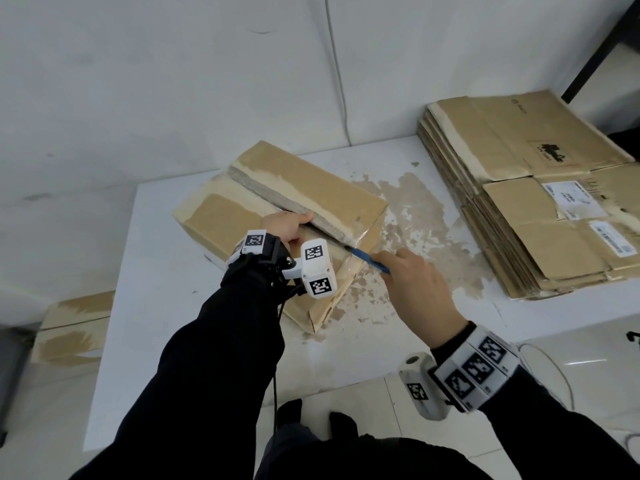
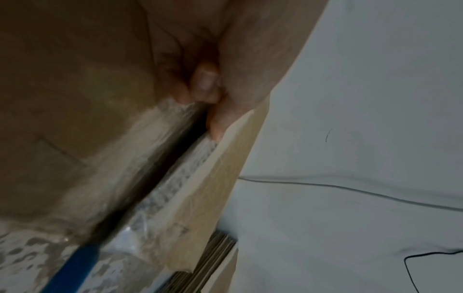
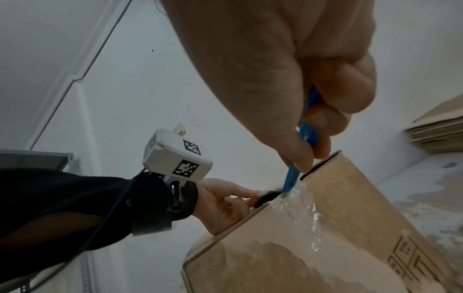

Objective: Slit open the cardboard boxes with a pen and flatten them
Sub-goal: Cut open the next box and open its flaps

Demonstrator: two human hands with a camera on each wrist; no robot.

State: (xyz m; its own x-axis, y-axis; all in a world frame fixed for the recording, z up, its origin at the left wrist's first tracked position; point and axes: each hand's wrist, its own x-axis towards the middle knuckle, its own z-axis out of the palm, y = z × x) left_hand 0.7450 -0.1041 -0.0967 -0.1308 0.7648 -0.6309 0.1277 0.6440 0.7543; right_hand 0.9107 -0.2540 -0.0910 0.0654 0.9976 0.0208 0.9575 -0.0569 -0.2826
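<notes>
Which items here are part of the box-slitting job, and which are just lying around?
In the job:
- cardboard box on the white table
- blue pen, gripped by right hand, tip at the taped seam
- left hand, fingers in the opened seam
- stack of flattened boxes

Lying about:
- wall cable
- box beside the table, possibly next

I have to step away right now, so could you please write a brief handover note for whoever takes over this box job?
Right hand: grips the blue pen, tip in the taped centre seam at the near end of the cardboard box.
Left hand: fingers hooked into the opened seam, holding a flap.
Box stands on the white table, not flattened; beside it, to the right, the stack of flattened boxes.
Done: seam split along most of the top.
Left: cut the tape at the near edge, flatten the box; another box waits left of the table.
</notes>
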